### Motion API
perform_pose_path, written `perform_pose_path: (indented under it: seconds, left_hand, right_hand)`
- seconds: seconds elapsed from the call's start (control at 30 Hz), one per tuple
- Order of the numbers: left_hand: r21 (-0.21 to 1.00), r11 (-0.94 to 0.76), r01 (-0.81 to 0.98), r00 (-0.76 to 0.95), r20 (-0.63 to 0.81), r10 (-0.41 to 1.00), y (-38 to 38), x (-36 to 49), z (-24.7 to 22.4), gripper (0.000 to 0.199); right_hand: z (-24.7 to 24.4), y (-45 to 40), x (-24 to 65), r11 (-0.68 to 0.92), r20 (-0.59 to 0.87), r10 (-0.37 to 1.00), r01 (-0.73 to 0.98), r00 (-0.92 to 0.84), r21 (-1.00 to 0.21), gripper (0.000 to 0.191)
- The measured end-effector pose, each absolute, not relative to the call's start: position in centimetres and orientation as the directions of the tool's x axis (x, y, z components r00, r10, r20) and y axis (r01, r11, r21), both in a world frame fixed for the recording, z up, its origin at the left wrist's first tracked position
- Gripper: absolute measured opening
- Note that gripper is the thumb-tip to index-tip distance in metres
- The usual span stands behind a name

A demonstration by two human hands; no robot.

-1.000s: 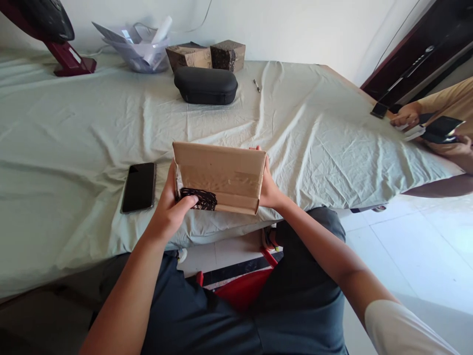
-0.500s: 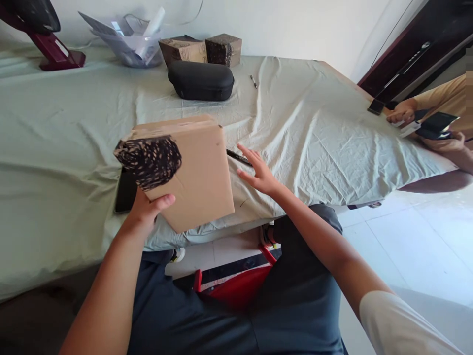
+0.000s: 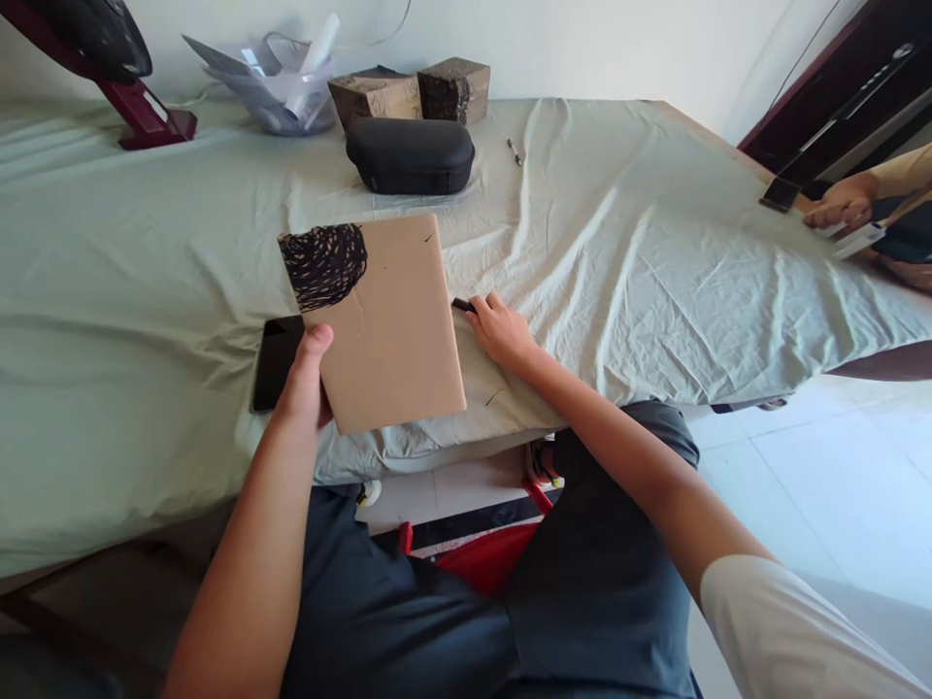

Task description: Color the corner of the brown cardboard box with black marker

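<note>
A brown cardboard box (image 3: 389, 330) is tilted up over the table's near edge, with a black scribbled patch at its upper left corner. My left hand (image 3: 306, 379) grips it by the left side, the thumb on its face and the other fingers hidden behind. To the box's right, my right hand (image 3: 502, 330) rests on the cloth with its fingers closed over a black marker pen (image 3: 461, 305); only the pen's end shows. Partly behind the box and my left hand lies a black phone (image 3: 277, 364).
A pale green cloth (image 3: 618, 243) covers the table. Toward the wall are a black zip case (image 3: 410, 157), two scribbled boxes (image 3: 455, 89), a clear plastic basket (image 3: 281, 107), a small pen (image 3: 515, 152) and a dark red stand (image 3: 156, 121). Another person's hand (image 3: 845, 201) is at far right.
My right hand has come down and closed over the marker pen. With my left hand, the box has turned so its scribbled face points up more squarely toward me.
</note>
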State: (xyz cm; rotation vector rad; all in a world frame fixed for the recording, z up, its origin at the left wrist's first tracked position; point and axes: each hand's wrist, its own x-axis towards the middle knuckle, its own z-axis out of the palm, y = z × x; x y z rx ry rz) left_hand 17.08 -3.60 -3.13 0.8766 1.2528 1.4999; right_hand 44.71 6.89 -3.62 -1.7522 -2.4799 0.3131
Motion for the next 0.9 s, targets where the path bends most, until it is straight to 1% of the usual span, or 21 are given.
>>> perform_pose_path:
  seconds: [0.07, 0.17, 0.27, 0.4, 0.47, 0.53, 0.6, 0.63, 0.67, 0.7, 0.73, 0.77, 0.8, 0.83, 0.87, 0.9]
  left_hand:
    - [0.981, -0.012, -0.193, -0.239, -0.035, 0.970, -3.1, 17.0, -3.3, 0.067]
    - [0.975, 0.010, -0.222, -0.241, -0.065, 0.968, -2.5, 17.1, -3.3, 0.068]
    - [0.967, 0.023, -0.254, -0.247, -0.088, 0.965, -2.4, 17.5, -3.2, 0.065]
    - [0.968, -0.007, -0.251, -0.238, -0.055, 0.970, -2.8, 18.4, -2.9, 0.063]
    - [0.964, -0.010, -0.267, -0.242, -0.057, 0.969, -3.0, 18.7, -2.6, 0.066]
    - [0.957, 0.002, -0.290, -0.255, -0.079, 0.964, -3.1, 18.8, -2.5, 0.070]
    - [0.956, 0.000, -0.295, -0.267, -0.082, 0.960, -3.0, 18.9, -2.4, 0.071]
    - [0.957, -0.009, -0.291, -0.268, -0.072, 0.961, -3.0, 18.9, -2.4, 0.070]
    - [0.958, -0.021, -0.286, -0.264, -0.058, 0.963, -3.0, 19.0, -2.4, 0.068]
    - [0.960, -0.032, -0.280, -0.258, -0.043, 0.965, -2.9, 19.1, -2.5, 0.065]
    - [0.961, -0.043, -0.274, -0.250, -0.028, 0.968, -2.9, 19.2, -2.5, 0.063]
    - [0.962, -0.054, -0.268, -0.242, -0.013, 0.970, -2.9, 19.4, -2.5, 0.061]
    - [0.962, -0.068, -0.265, -0.235, 0.004, 0.972, -2.8, 19.6, -2.5, 0.062]
    - [0.962, -0.084, -0.261, -0.229, 0.023, 0.973, -2.8, 20.0, -2.5, 0.062]
    - [0.961, -0.102, -0.257, -0.225, 0.043, 0.973, -2.8, 20.3, -2.5, 0.063]
    - [0.960, -0.121, -0.253, -0.224, 0.064, 0.973, -2.8, 20.7, -2.5, 0.064]
  right_hand:
    - [-3.6, 6.5, 45.5, 0.339, -0.048, 0.934, 0.919, -0.355, -0.201, 0.046]
    - [-3.9, 6.1, 46.7, 0.362, -0.030, 0.927, 0.912, -0.374, -0.191, 0.041]
    - [-3.8, 5.8, 47.4, 0.319, -0.026, 0.943, 0.924, -0.331, -0.211, 0.043]
    - [-2.9, 6.0, 46.8, 0.274, -0.021, 0.958, 0.932, -0.287, -0.237, 0.048]
    - [-2.5, 6.2, 46.3, 0.247, -0.061, 0.962, 0.941, -0.268, -0.232, 0.059]
    - [-2.2, 6.2, 46.1, 0.230, -0.113, 0.960, 0.951, -0.256, -0.206, 0.075]
    - [-1.9, 6.1, 46.7, 0.241, -0.144, 0.952, 0.952, -0.270, -0.190, 0.091]
    - [-1.7, 6.0, 47.2, 0.252, -0.141, 0.949, 0.946, -0.283, -0.204, 0.094]
    - [-1.6, 5.9, 47.9, 0.257, -0.129, 0.947, 0.935, -0.294, -0.244, 0.092]
    - [-1.4, 5.8, 48.7, 0.252, -0.113, 0.947, 0.914, -0.300, -0.318, 0.083]
    - [-1.3, 5.7, 49.5, 0.223, -0.094, 0.953, 0.876, -0.289, -0.427, 0.071]
    - [-1.2, 5.8, 50.3, 0.170, -0.089, 0.960, 0.807, -0.264, -0.565, 0.058]
    - [-1.1, 5.9, 51.1, 0.099, -0.102, 0.965, 0.697, -0.242, -0.711, 0.049]
    - [-1.0, 6.0, 51.7, 0.025, -0.128, 0.963, 0.549, -0.239, -0.836, 0.044]
    - [-0.8, 6.3, 52.2, -0.035, -0.144, 0.955, 0.385, -0.258, -0.922, 0.043]
    - [-0.6, 6.5, 52.5, -0.066, -0.135, 0.947, 0.234, -0.290, -0.970, 0.045]
